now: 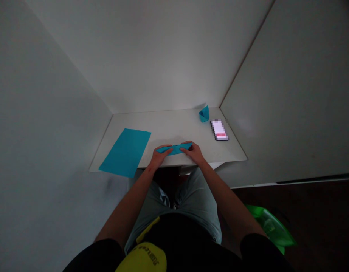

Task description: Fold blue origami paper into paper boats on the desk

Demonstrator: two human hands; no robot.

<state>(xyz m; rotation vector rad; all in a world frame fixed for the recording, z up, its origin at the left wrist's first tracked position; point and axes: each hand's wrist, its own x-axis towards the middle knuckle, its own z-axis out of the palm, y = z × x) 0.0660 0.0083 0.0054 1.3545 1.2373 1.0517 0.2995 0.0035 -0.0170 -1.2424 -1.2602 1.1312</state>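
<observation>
Both hands grip a small folded piece of blue paper (176, 149) just above the front edge of the white table. My left hand (160, 155) is closed on its left end, thumb on the near face and fingers behind. At the right end, my right hand (194, 152) pinches it the same way. The paper is long and narrow, with pointed ends partly covered by my fingers. To the left lies a flat blue sheet of paper (126, 152), its near corner reaching past the table edge. A small folded blue paper shape (204, 114) stands at the back right.
A phone (219, 130) with a lit, blurred screen lies on the right of the white table (174, 122). Walls close in the table at the back and both sides. A green plastic bag (272, 226) is on the dark floor at the lower right.
</observation>
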